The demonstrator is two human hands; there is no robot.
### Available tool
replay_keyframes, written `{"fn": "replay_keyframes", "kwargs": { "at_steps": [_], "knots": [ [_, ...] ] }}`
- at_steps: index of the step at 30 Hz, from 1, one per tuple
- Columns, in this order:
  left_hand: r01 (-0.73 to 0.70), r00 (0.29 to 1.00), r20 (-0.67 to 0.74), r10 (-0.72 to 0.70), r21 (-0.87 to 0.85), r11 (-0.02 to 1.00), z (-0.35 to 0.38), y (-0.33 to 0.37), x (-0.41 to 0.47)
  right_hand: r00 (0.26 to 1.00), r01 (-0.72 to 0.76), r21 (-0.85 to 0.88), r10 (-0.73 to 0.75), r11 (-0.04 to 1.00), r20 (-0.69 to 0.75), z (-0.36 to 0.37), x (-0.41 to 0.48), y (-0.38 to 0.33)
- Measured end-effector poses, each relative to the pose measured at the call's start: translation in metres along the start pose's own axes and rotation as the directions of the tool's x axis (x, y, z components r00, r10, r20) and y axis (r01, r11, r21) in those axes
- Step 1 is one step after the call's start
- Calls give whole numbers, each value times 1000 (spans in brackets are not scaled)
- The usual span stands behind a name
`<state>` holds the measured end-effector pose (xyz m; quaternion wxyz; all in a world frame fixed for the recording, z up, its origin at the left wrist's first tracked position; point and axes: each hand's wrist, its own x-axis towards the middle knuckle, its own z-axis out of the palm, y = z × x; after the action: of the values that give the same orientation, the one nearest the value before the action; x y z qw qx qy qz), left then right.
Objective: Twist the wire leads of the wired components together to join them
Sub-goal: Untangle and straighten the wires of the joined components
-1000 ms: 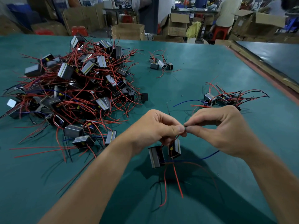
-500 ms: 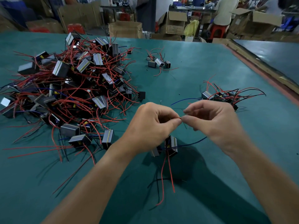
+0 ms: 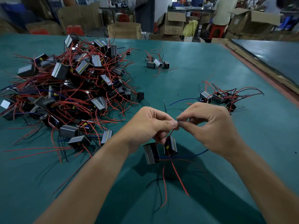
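Room: I see a workshop behind the bench, with cardboard boxes (image 3: pixel 124 29) along the back and a person (image 3: pixel 224 10) standing at a far counter.
Surface: a green table (image 3: pixel 210 62) fills my view.
Far left: a big pile (image 3: pixel 72 88) of wired components lies with its red leads tangled; I judge these are still unjoined.
Left hand: my left hand (image 3: pixel 148 125) pinches the wire leads (image 3: pixel 177 122) between thumb and forefinger, the other fingers curled under.
Below the grip: the two components (image 3: pixel 149 153) sit side by side just under both hands. I cannot tell whether they touch the table. Their spare red leads (image 3: pixel 178 178) trail toward me.
Far centre: a small cluster (image 3: pixel 155 63) sits well apart.
Right hand: my right hand (image 3: pixel 210 126) pinches the same leads from the other side, its fingertips meeting the left's.
Far right: a wired group (image 3: pixel 218 96) lies near the right hand and is probably finished.
Key relation: the pinched ends run across, left to right, between the fingertips, with the components straight below. Both hands are equally near, so I judge the twist must roll about that crosswise axis.
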<state>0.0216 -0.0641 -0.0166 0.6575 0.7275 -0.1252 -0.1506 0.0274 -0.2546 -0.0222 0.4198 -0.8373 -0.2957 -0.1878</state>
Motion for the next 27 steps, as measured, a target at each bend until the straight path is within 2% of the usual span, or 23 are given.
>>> {"fn": "replay_keyframes", "kwargs": {
  "at_steps": [5, 9, 11, 12, 14, 16, 17, 18, 20, 23, 25, 27],
  "knots": [
    [2, 1000, -10, -1, 41, 999, -3, -1, 0, 999, -34, 5, 33, 999, 36, -1, 1, -1],
    [-100, 994, -29, 106, 159, 982, -5, -1, -1, 993, -42, -38, 46, 998, 107, -2, -1, -3],
    [-150, 987, -25, 160, 229, 962, -4, 0, -2, 980, -119, 13, 116, 993, 162, 0, -1, -2],
    [-167, 984, -22, 177, 232, 958, -3, 0, -2, 963, -189, 92, 167, 978, 210, -1, 0, -1],
    [-195, 980, -11, 201, 194, 961, -3, 2, -3, 912, -354, 347, 238, 868, 335, -4, 1, 0],
    [-223, 975, 5, 224, 102, 969, -3, 3, -3, 855, -507, 572, 291, 645, 430, -6, 2, 1],
    [-234, 972, 12, 234, 41, 971, -3, 3, -3, 839, -543, 619, 333, 568, 431, -5, 2, 4],
    [-237, 971, 17, 237, -17, 971, -3, 2, -2, 831, -556, 621, 383, 552, 403, -3, 2, 7],
    [-210, 977, 20, 212, -83, 974, -5, 1, -1, 835, -550, 509, 457, 662, 306, 4, 2, 12],
    [-151, 988, 29, 154, -95, 984, -6, -2, 1, 870, -492, 298, 456, 818, 185, 11, 2, 14],
    [-132, 990, 34, 137, -124, 983, -6, -4, 3, 879, -476, 296, 454, 828, 144, 13, 2, 16],
    [-118, 991, 45, 128, -181, 976, -6, -4, 5, 862, -507, 386, 463, 771, 206, 16, 2, 14]
  ]
}}
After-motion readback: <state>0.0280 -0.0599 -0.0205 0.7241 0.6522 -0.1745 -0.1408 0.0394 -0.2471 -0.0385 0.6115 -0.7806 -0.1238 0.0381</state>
